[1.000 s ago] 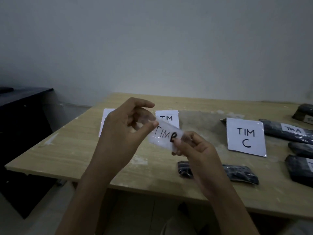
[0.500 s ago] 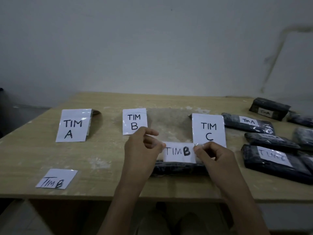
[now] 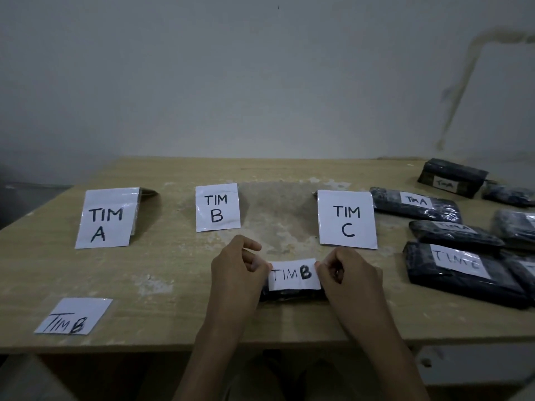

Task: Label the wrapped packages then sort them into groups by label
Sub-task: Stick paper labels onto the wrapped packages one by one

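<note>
While the small TIM B label (image 3: 293, 274) is being held over the dark wrapped package (image 3: 289, 295), it's being pinched at both ends. The left end is being clamped between the thumb and curled fingers of the left hand (image 3: 235, 274), and the right end is being clamped the same way by the right hand (image 3: 348, 280). The package is lying near the front edge of the table (image 3: 173, 270), in front of the gap between the TIM B sign (image 3: 217, 208) and the TIM C sign (image 3: 346, 219). It's mostly being covered, so only a dark strip is being shown under the label. Whether the label is already stuck down can't be told tbh. A TIM A sign (image 3: 105, 218) is being displayed further left, a spare TIM B slip (image 3: 72, 316) is being left at the front-left corner, and the labelled packages (image 3: 460, 270) are being kept bunched on the right.
</note>
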